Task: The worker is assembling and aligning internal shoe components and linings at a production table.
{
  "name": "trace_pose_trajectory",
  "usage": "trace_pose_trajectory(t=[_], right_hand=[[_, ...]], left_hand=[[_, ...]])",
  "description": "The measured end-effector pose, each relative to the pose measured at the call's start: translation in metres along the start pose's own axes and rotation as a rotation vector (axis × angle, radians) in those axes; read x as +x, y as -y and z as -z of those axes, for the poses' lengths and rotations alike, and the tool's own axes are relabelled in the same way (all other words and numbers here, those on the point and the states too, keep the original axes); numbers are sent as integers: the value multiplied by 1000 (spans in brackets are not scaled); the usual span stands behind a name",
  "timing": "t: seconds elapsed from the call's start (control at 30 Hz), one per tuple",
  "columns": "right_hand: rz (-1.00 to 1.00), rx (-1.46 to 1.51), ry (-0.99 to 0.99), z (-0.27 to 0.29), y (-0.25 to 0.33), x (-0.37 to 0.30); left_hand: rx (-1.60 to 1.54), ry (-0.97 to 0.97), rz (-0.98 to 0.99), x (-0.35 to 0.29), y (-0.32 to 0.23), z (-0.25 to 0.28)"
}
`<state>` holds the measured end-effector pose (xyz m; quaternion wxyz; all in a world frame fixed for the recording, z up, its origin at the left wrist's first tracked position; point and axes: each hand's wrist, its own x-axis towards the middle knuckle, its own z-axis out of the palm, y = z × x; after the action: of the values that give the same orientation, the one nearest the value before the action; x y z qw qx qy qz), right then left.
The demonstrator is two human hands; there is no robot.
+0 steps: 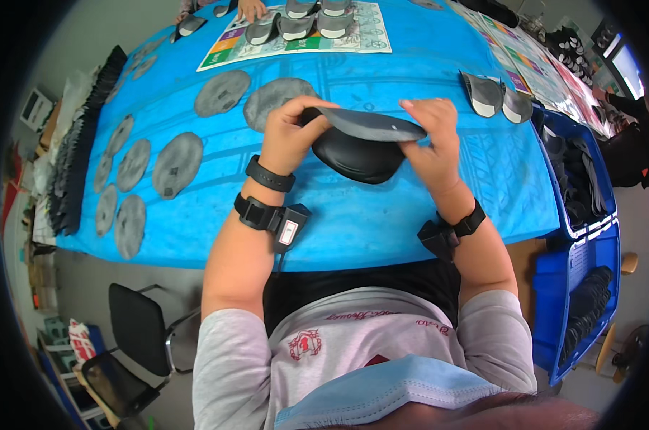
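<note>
Above the near part of the table I hold a smooth, black, curved shell together with a grey, bent oval pad that lies over its upper side. My left hand grips the left end, thumb on top of the grey pad. At the right end, my right hand pinches the edge between thumb and raised fingers. Whether pad and shell are joined I cannot tell. Just behind my left hand lies a flat grey oval pad on the blue table cover.
Several more grey ovals are spread over the left of the blue table cover. Curved grey pieces stand at the right. Blue crates line the right side. Across the table, another person's hand is beside a printed sheet holding similar pieces.
</note>
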<state>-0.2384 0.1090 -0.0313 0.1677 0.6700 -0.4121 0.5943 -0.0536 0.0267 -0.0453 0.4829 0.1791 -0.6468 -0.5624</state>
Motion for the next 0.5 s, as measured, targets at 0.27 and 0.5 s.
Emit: trace_pose_trajectory(t=[0.27,0.5], right_hand=[[185,-227,-13,2,3,-8],[257,-386,-21,-3,8,-11]], left_hand=[[160,63,-25,-2,-7,-13],[613,118,-264,-3,-4,-24]])
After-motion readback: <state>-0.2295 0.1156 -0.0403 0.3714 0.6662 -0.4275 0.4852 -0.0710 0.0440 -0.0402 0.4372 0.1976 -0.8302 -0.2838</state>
